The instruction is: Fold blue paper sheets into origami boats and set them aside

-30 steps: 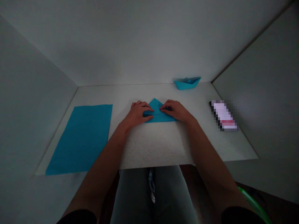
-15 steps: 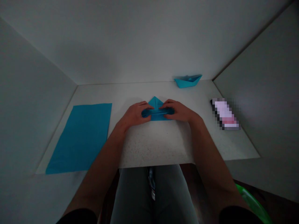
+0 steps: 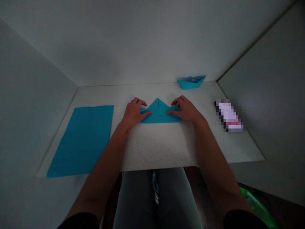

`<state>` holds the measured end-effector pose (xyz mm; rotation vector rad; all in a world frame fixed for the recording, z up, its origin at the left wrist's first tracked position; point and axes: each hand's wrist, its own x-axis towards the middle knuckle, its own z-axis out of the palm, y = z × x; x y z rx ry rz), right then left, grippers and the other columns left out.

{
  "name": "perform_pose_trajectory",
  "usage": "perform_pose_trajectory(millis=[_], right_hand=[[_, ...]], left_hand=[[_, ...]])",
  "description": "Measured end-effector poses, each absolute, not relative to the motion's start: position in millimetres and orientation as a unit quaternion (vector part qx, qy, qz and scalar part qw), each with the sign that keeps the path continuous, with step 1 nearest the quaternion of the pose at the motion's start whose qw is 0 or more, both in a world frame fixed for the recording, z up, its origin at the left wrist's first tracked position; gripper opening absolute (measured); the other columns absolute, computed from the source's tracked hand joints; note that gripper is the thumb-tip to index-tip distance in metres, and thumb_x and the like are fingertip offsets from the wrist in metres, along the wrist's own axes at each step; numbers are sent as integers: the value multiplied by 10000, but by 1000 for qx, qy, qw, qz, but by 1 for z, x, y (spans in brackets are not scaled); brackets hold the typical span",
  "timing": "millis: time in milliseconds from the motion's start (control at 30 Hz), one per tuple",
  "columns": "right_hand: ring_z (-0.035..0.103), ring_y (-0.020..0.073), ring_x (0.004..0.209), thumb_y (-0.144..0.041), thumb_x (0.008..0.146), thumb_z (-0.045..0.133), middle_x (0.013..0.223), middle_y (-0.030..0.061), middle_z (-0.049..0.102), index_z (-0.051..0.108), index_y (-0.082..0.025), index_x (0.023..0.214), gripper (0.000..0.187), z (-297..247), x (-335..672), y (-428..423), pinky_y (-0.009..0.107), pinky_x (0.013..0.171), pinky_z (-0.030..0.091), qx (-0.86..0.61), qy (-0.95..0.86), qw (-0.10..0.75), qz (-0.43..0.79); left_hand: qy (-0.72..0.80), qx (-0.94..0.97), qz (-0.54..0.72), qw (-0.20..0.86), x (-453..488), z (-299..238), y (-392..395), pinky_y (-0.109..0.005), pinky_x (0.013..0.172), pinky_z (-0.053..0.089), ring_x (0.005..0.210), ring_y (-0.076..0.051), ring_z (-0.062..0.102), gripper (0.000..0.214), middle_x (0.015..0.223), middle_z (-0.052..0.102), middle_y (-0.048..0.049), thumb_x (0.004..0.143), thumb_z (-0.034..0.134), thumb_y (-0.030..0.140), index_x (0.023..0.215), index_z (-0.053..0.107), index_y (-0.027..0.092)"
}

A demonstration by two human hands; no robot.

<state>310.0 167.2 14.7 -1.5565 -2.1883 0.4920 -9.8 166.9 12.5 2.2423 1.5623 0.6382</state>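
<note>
Item 1: folded blue paper (image 3: 159, 113), a flat triangle with its point away from the person and a band along its near edge, lying at the middle of the white table (image 3: 157, 149). Item 2: left hand (image 3: 132, 113), palm down and unclenched, fingers spread on the table, thumb laid on the left corner of the folded paper; it grasps nothing. Item 3: right hand (image 3: 188, 110), likewise palm down and loose, its thumb pressing the right corner of the same paper, fingers curled lightly on the table behind it. Item 4: 1 unfolded blue sheet (image 3: 82, 140), flat on the table's left part, well apart from the left hand. Item 5: 1 finished blue paper boat (image 3: 191, 82), upright at the far right, close to the back wall. Item 6: 1 blurred oblong object (image 3: 229, 115), near the right edge, apart from the right hand. Item 7: green curved rim (image 3: 258, 208), below the table at lower right.
</note>
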Motion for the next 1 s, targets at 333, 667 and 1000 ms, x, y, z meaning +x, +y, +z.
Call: perform_pose_trajectory(millis=[333, 667, 1000], right_hand=[[677, 303, 960, -534, 874, 814, 1138, 117, 691, 725, -229, 1012, 346, 17, 306, 167, 473, 913, 563, -519, -802, 183, 234], [713, 316, 1073, -636, 968, 706, 1191, 85, 793, 656, -274, 997, 366, 28, 299, 160, 486, 949, 583, -484, -754, 280, 345], [707, 318, 1175, -551, 888, 797, 1220, 89, 765, 717, -282, 1204, 422, 34, 302, 163, 503, 1030, 582, -461, -725, 392, 329]], left_hand=[[550, 795, 169, 193, -8, 20, 161, -524, 1150, 419, 1281, -344, 598, 546, 1342, 616, -97, 784, 964, 570, 1153, 719, 251], [534, 790, 212, 213, -10, 14, 165, -556, 1092, 458, 1130, -319, 663, 556, 1288, 674, -97, 729, 1005, 545, 1068, 684, 243], [472, 746, 312, 350, -10, 7, 169, -378, 852, 592, 881, -193, 723, 563, 976, 767, -17, 821, 929, 393, 1280, 627, 265]])
